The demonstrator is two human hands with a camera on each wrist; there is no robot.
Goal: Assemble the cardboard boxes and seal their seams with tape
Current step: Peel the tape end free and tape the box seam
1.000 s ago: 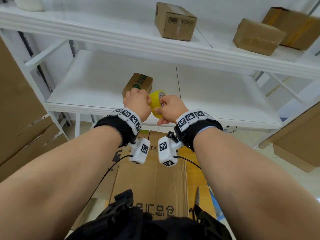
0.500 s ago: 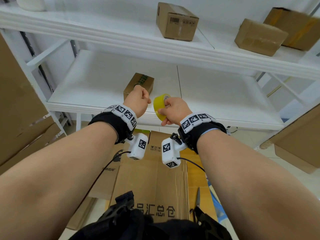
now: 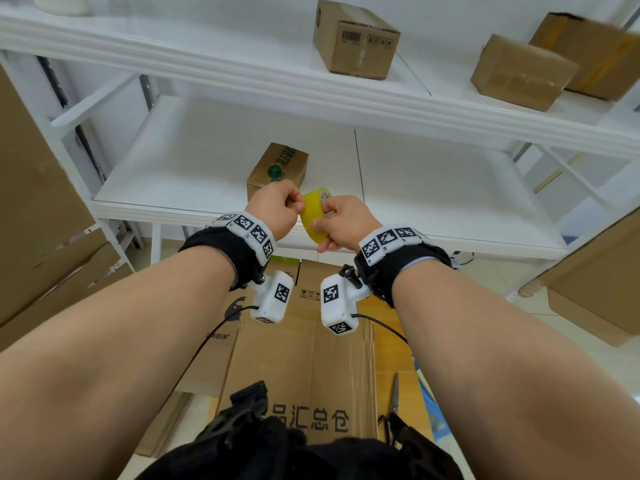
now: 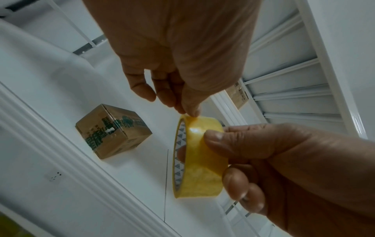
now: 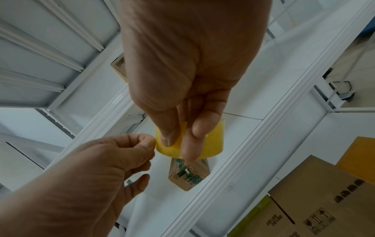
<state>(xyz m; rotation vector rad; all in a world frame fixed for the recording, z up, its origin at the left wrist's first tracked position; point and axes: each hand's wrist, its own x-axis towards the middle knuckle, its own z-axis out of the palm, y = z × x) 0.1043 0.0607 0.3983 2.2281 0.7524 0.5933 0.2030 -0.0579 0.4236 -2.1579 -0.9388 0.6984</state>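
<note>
Tape roll (image 3: 313, 216) up between both hands, over the white shelf (image 3: 450, 188)
Right hand (image 3: 346, 221) grips the glossy yellow ring; left hand (image 3: 275, 209) pinches its edge; green-printed cardboard carton (image 3: 277, 169) behind on the shelf, writing unreadable

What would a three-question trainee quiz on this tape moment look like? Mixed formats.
1. True or false: the yellow tape roll rests on the shelf.
2. Which hand grips the roll? A) left hand B) right hand C) neither
3. Fill in: the small box with green print sits on the ____ shelf; three more boxes stand above it.

Key:
1. False; it is held in the air in front of the shelf.
2. B; the left hand only pinches at the roll's edge.
3. lower
</note>
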